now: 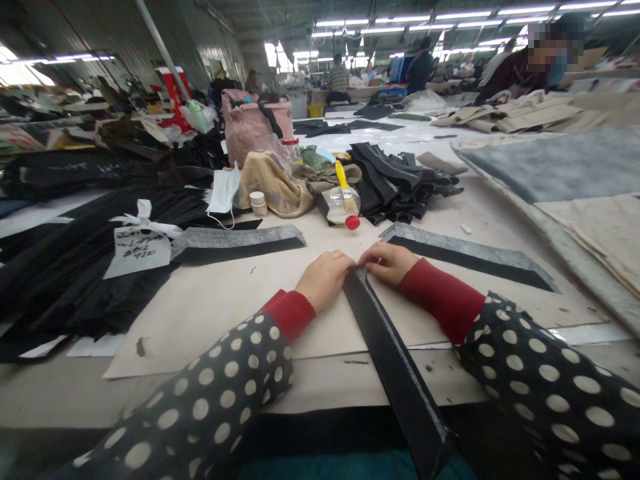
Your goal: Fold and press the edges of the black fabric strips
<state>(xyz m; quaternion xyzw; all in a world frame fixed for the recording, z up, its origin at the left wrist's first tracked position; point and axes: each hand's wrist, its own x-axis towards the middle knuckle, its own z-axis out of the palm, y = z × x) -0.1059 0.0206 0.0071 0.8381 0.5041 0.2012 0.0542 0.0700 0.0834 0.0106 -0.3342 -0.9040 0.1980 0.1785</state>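
Observation:
A long black leather-like strip with a pale line along its length runs from between my hands down over the table's front edge. My left hand pinches its far end from the left. From the right, my right hand grips the same end, fingers bent and close to the left ones. A black strip with a grey fuzzy band lies beyond my left hand. Another such strip rests to the right, behind my right wrist. The fingertips partly hide the held end.
Behind my hands sit a yellow-handled brush on a container with a red cap, a small jar, a bunched cloth and a pile of black strips. Black fabric with a paper tag lies left. People work farther back.

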